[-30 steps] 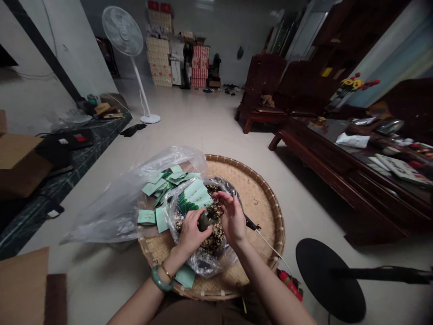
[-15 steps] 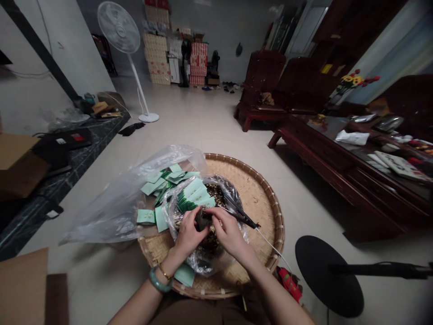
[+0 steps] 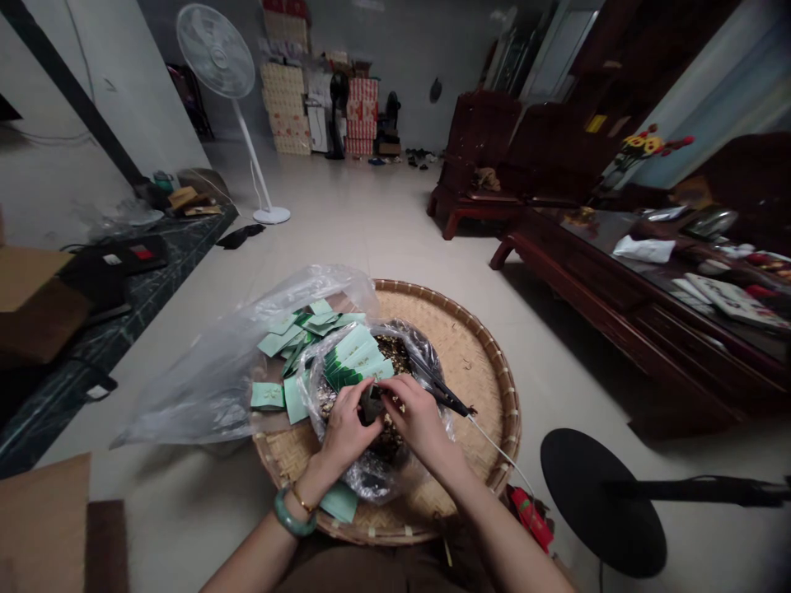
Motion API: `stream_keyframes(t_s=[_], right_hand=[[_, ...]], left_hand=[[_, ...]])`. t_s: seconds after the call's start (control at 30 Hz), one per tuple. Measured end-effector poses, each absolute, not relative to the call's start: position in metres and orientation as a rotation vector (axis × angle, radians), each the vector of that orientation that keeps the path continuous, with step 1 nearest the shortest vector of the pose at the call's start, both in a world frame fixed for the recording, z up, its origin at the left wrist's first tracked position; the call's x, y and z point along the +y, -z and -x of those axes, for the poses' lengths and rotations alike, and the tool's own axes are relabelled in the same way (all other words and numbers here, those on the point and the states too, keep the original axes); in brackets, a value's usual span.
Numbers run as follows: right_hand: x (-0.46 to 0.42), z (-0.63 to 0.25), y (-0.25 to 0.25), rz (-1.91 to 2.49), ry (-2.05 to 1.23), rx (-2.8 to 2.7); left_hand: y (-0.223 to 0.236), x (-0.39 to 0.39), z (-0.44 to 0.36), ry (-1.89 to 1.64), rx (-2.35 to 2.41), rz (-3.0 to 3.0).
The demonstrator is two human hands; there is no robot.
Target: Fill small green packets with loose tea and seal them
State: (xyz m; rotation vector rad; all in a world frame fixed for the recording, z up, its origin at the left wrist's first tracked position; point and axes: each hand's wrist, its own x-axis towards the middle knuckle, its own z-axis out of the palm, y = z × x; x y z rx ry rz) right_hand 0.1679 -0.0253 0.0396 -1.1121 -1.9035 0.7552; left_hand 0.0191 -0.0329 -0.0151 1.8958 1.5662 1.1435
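Note:
My left hand (image 3: pixel 344 424) is closed around a small dark packet (image 3: pixel 372 403), thumb and fingers curled along its sides. At the packet's right rim, the fingers of my right hand (image 3: pixel 415 413) are bent in and touching it; whether they pinch something else is hidden. Below the hands is a clear plastic bag (image 3: pixel 432 346) with dried, tea-like bits (image 3: pixel 395 350) in it. Several light green packets (image 3: pixel 358 354) lie fanned on the bag just beyond my hands. A black tool with a white cord (image 3: pixel 450 397), perhaps a hair straightener, rests on the bag's right side.
The bag sits in a round woven bamboo tray (image 3: pixel 510 387). More green packets (image 3: pixel 290 329) lie at its left beside a large clear plastic sheet (image 3: pixel 203 371). A black round stand base (image 3: pixel 593 494) is at right, a dark wooden table (image 3: pixel 574 280) beyond, a white fan (image 3: pixel 265 214) at back left.
The small dark packet has turned slightly, and its opening shows darker. My right hand has shifted a little to the right; the other things stay put.

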Motion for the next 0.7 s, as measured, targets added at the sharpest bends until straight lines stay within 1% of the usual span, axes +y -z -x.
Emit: stream_keyframes(t_s=[0.1, 0.17, 0.3, 0.37, 0.5, 0.6, 0.7], right_hand=[[-0.023, -0.167, -0.041, 1.025, -0.828, -1.841], [-0.021, -0.172, -0.040, 1.042, -0.872, -1.734], [-0.022, -0.199, -0.026, 1.250, -0.965, -1.446], [-0.024, -0.211, -0.014, 1.413, -1.028, -1.621], [-0.025, -0.220, 0.010, 1.490, -0.871, -1.948], [-0.018, -0.216, 0.020, 1.508, -0.746, -1.971], [-0.011, -0.207, 0.026, 1.542, -0.714, -1.930]], left_hand=[[0.017, -0.032, -0.019, -1.158, 1.553, -1.924], [0.017, -0.031, -0.018, -1.162, 1.551, -1.926], [0.013, -0.029, -0.012, -1.189, 1.559, -1.897], [0.013, -0.028, -0.009, -1.197, 1.571, -1.878], [0.014, -0.026, -0.007, -1.180, 1.588, -1.883], [0.014, -0.026, -0.007, -1.163, 1.593, -1.900], [0.012, -0.027, -0.006, -1.152, 1.589, -1.898]])
